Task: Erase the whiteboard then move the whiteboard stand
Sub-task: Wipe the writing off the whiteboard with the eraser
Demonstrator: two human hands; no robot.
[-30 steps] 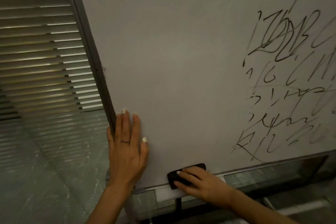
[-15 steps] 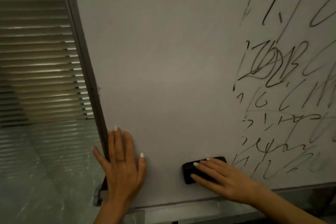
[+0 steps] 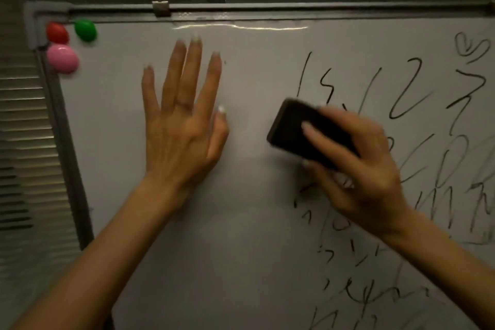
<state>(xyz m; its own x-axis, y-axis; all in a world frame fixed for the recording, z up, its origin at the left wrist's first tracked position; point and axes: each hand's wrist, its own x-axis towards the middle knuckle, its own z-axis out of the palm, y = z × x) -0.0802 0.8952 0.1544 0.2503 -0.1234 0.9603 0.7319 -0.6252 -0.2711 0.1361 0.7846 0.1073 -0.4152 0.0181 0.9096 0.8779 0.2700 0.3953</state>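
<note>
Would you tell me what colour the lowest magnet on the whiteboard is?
Pink magnet, head view.

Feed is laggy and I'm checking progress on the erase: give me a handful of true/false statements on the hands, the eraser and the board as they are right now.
1. The right hand grips the black eraser against the whiteboard. True.
2. The left hand holds a marker. False: it lies flat and open on the board, fingers straight, holding nothing.
3. The writing is all gone. False: black scribbles cover the right part; the left part is clean.
4. Three magnets sit at the top left corner: red magnet, green magnet, pink magnet. True.
5. The eraser rests in the tray. False: it is up on the board, at the left edge of the writing.
</note>
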